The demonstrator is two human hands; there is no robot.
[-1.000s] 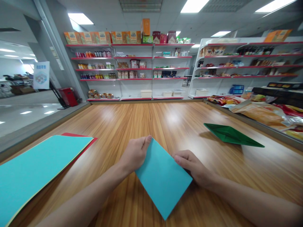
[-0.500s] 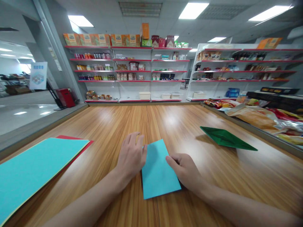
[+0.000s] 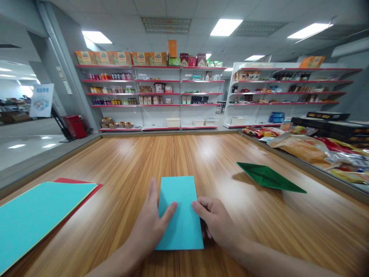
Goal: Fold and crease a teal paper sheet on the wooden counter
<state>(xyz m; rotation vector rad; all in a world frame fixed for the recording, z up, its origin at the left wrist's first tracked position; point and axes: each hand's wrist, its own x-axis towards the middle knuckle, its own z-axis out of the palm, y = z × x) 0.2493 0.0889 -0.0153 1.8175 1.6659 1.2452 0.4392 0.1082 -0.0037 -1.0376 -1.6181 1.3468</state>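
A folded-looking light blue sheet of paper is in front of me, its long sides running away from me. My right hand pinches its right edge, thumb on top and fingers curled beneath. Along the left edge stands my left hand, fingers upright and thumb spread out over the paper; whether its palm touches the edge I cannot tell. To the right, a green folded paper boat shape rests on the table, apart from both hands.
A stack of large blue, yellowish and red paper sheets lies at the left of the wooden table. Snack packets and black boxes sit past the right rim. Stocked shelves stand behind.
The blue paper has turned to lie straighter. My left hand has come nearer and changed from palm-down to upright, its thumb now over the paper. My right hand keeps its pinch.
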